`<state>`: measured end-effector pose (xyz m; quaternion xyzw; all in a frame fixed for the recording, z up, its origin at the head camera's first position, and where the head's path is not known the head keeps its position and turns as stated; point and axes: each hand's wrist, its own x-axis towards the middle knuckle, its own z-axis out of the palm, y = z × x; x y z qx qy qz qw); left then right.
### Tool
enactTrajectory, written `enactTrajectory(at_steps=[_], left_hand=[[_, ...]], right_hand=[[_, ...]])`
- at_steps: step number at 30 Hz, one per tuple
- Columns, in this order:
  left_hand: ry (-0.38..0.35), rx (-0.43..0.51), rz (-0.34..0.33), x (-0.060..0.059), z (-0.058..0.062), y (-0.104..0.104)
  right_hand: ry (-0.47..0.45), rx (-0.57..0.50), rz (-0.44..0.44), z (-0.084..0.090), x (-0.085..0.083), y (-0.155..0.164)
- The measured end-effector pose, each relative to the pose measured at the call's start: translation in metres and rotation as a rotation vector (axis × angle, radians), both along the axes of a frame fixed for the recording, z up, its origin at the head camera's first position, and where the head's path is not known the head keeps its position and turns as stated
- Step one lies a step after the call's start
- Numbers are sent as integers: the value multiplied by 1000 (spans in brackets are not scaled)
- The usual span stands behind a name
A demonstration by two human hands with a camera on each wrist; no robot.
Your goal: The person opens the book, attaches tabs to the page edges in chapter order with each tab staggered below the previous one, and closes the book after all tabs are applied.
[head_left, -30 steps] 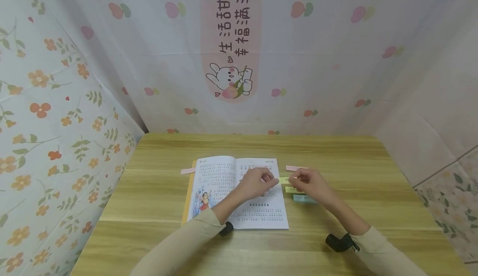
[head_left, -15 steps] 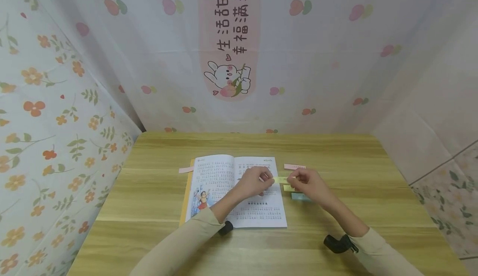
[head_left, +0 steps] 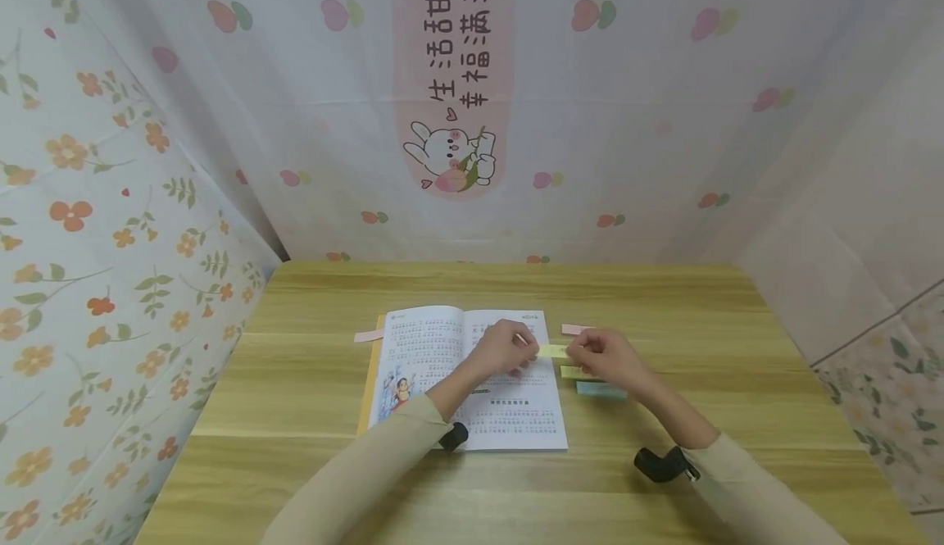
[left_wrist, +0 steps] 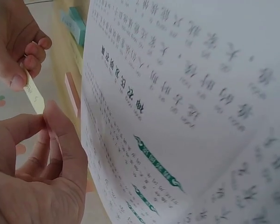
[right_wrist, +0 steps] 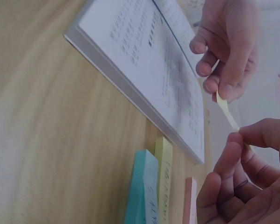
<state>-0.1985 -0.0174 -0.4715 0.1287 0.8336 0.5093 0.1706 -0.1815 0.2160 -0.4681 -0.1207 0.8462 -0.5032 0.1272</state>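
Both hands have drifted slightly up the worktop (head_left: pixel 310 414) since earlier. Over the open book's (head_left: pixel 435 365) right edge, my left hand (head_left: pixel 505 350) and right hand (head_left: pixel 606 356) each pinch one end of the yellow sticky strip (head_left: pixel 553 351). I judge pressing it onto the page comes next.

You have one open book (head_left: pixel 465 377) on one wooden table (head_left: pixel 295 414). Count three pads of sticky notes at its 3 o'clock: pink (head_left: pixel 574 329), yellow (head_left: pixel 571 372), blue (head_left: pixel 601 389). One loose yellow note (head_left: pixel 553 351) and one pink note (head_left: pixel 369 336) at 9 o'clock.
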Motion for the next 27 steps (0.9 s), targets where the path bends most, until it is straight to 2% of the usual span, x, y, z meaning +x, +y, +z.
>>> enactTrajectory(at_steps=[6, 12, 18, 27], left_hand=[[-14, -67, 22, -9, 3, 7], [-26, -122, 62, -14, -1, 15], [-21, -161, 93, -18, -4, 19], [2, -210, 131, -24, -7, 25]], right_hand=[[-16, 120, -9, 0, -13, 2], [-27, 192, -10, -3, -24, 2], [12, 219, 12, -4, -31, 3], [-7, 268, -17, -2, -35, -2]])
